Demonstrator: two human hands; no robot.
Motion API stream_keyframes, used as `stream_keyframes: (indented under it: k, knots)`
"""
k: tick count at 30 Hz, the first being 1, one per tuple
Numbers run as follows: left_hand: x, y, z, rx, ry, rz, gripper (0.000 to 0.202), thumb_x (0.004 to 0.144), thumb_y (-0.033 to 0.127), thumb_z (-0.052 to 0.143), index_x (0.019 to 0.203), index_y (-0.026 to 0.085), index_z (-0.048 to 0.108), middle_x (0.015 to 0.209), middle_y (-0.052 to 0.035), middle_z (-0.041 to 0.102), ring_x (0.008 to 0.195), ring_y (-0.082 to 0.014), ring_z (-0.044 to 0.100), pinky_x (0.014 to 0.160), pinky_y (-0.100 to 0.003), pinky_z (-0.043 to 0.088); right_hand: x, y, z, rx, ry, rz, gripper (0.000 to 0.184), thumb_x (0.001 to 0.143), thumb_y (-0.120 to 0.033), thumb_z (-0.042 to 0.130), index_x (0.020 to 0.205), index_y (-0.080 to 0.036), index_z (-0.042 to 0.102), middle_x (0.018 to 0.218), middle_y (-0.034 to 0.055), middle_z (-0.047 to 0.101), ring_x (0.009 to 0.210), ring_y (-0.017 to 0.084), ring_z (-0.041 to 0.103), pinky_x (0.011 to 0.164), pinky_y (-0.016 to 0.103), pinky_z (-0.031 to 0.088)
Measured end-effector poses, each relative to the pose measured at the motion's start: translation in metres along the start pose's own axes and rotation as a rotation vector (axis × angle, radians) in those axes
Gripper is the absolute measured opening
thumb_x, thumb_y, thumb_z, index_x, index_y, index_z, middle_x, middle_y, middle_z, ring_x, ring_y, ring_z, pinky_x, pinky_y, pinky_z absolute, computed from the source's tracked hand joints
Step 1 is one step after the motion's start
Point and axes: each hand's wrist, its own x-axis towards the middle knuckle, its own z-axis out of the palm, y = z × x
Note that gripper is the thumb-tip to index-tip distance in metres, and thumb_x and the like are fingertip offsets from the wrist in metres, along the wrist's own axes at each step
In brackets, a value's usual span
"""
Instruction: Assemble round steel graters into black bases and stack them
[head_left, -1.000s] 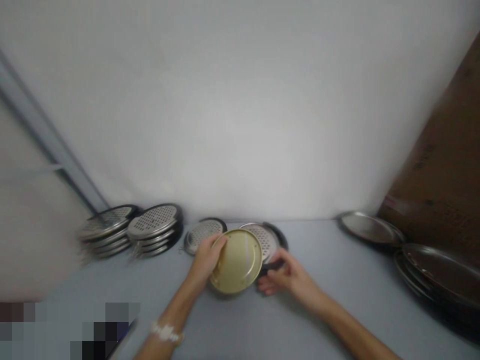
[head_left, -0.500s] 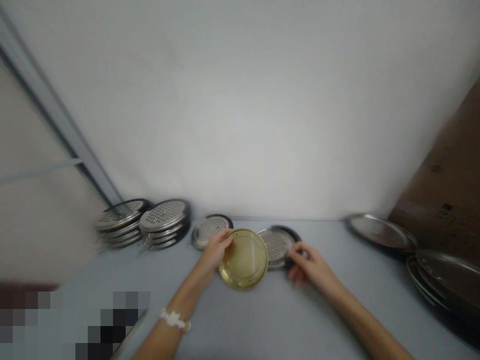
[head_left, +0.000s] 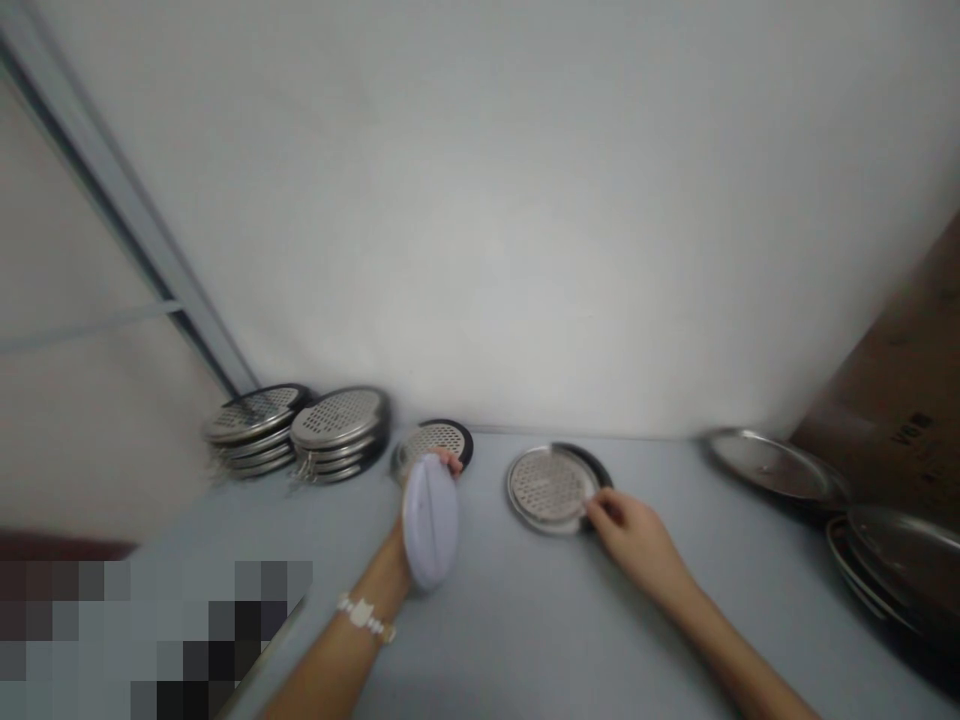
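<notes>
My left hand [head_left: 450, 462] grips a thin round disc [head_left: 431, 525], tilted nearly edge-on above the table, its pale lavender face with a line across it turned toward me. Behind it, partly hidden, lies a perforated round metal plate [head_left: 439, 437] with a dark edge. My right hand [head_left: 626, 525] has thumb and fingertips pinched at the right rim of another perforated metal plate [head_left: 551, 485], which lies on the table and has a black crescent along its far right edge.
Two stacks of similar perforated plates, a left stack [head_left: 255, 430] and a nearer stack [head_left: 341, 435], stand by the wall [head_left: 480, 250]. Larger shiny round pans or lids [head_left: 772, 465] lie at the right beside a brown cardboard box [head_left: 900, 400]. The grey table [head_left: 487, 640] spans below.
The disc in my left hand has swung left and turned from its gold face to its lavender face, uncovering the right-hand plate. My right fingers have closed at that plate's rim.
</notes>
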Motion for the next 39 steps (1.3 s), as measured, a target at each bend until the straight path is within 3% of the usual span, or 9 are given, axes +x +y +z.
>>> stream_keyframes:
  k: [5, 9, 13, 15, 20, 23, 29, 34, 39]
  knots:
    - [0.003, -0.001, -0.004, -0.022, -0.057, -0.044, 0.027, 0.081, 0.027, 0.059, 0.057, 0.021, 0.05, 0.056, 0.002, 0.053, 0.057, -0.0134, 0.054, 0.068, -0.029, 0.053, -0.001, -0.001, -0.003, -0.158, 0.029, 0.005, 0.036, 0.09, -0.049, 0.048, 0.072, -0.024, 0.067, 0.068, 0.0037, 0.07, 0.065, 0.023, 0.064, 0.064, 0.03, 0.039]
    - [-0.004, 0.003, 0.007, 0.063, -0.163, -0.125, 0.022, 0.078, 0.026, 0.064, 0.059, 0.018, 0.056, 0.056, 0.0003, 0.056, 0.053, -0.0134, 0.055, 0.058, -0.026, 0.049, 0.0, 0.002, -0.003, -0.193, 0.074, 0.013, 0.033, 0.091, -0.047, 0.048, 0.074, -0.024, 0.065, 0.068, 0.0026, 0.068, 0.065, 0.022, 0.062, 0.062, 0.029, 0.038]
    - [-0.027, 0.008, 0.03, 0.384, -0.39, -0.222, 0.014, 0.073, 0.023, 0.064, 0.063, 0.014, 0.066, 0.058, -0.0019, 0.061, 0.054, -0.0137, 0.055, 0.057, -0.024, 0.044, 0.002, 0.004, -0.002, -0.245, 0.118, -0.001, 0.034, 0.093, -0.047, 0.048, 0.075, -0.023, 0.065, 0.074, 0.0042, 0.068, 0.069, 0.021, 0.063, 0.064, 0.029, 0.038]
    - [-0.041, 0.007, 0.044, 0.619, -0.472, -0.148, 0.016, 0.075, 0.022, 0.056, 0.067, 0.015, 0.068, 0.063, -0.0011, 0.064, 0.062, -0.0145, 0.057, 0.064, -0.024, 0.045, 0.001, 0.003, -0.001, -0.273, 0.141, -0.017, 0.033, 0.093, -0.045, 0.048, 0.076, -0.022, 0.065, 0.078, 0.0055, 0.068, 0.073, 0.021, 0.064, 0.066, 0.029, 0.039]
    - [-0.069, -0.001, 0.064, 0.885, -0.655, -0.051, 0.026, 0.08, 0.021, 0.052, 0.091, 0.017, 0.075, 0.089, -0.0044, 0.074, 0.086, -0.0201, 0.065, 0.08, -0.028, 0.047, -0.002, 0.0, 0.001, -0.312, 0.166, -0.027, 0.031, 0.095, -0.043, 0.048, 0.08, -0.022, 0.065, 0.082, 0.0061, 0.064, 0.075, 0.02, 0.063, 0.068, 0.028, 0.041]
    - [-0.076, -0.007, 0.066, 1.075, -0.709, 0.073, 0.025, 0.081, 0.02, 0.054, 0.091, 0.018, 0.077, 0.09, -0.0051, 0.074, 0.085, -0.0193, 0.064, 0.079, -0.028, 0.046, -0.002, 0.0, 0.002, -0.306, 0.17, -0.037, 0.03, 0.096, -0.042, 0.048, 0.081, -0.022, 0.066, 0.084, 0.0055, 0.061, 0.076, 0.02, 0.063, 0.07, 0.028, 0.042]
    - [-0.077, -0.015, 0.066, 1.199, -0.681, 0.226, 0.016, 0.08, 0.012, 0.059, 0.081, 0.017, 0.074, 0.081, -0.0025, 0.067, 0.07, -0.0141, 0.059, 0.068, -0.024, 0.045, 0.002, 0.007, 0.007, -0.263, 0.187, -0.104, 0.026, 0.095, -0.035, 0.049, 0.078, -0.021, 0.064, 0.083, 0.0046, 0.056, 0.076, 0.02, 0.061, 0.073, 0.029, 0.044]
    - [-0.071, -0.019, 0.06, 1.245, -0.595, 0.466, 0.024, 0.089, 0.015, 0.057, 0.109, 0.021, 0.068, 0.11, -0.0072, 0.065, 0.103, -0.021, 0.058, 0.094, -0.036, 0.046, 0.002, 0.005, 0.008, -0.188, 0.157, -0.169, 0.019, 0.091, -0.022, 0.049, 0.075, -0.02, 0.06, 0.085, 0.0048, 0.054, 0.081, 0.02, 0.059, 0.075, 0.029, 0.044]
    - [-0.069, -0.021, 0.056, 1.339, -0.69, 0.492, 0.017, 0.095, 0.017, 0.053, 0.095, 0.02, 0.069, 0.099, -0.0059, 0.066, 0.1, -0.0225, 0.057, 0.093, -0.039, 0.046, 0.001, 0.003, 0.009, -0.172, 0.153, -0.192, 0.017, 0.086, -0.017, 0.05, 0.069, -0.021, 0.053, 0.082, 0.0036, 0.051, 0.079, 0.02, 0.056, 0.073, 0.031, 0.044]
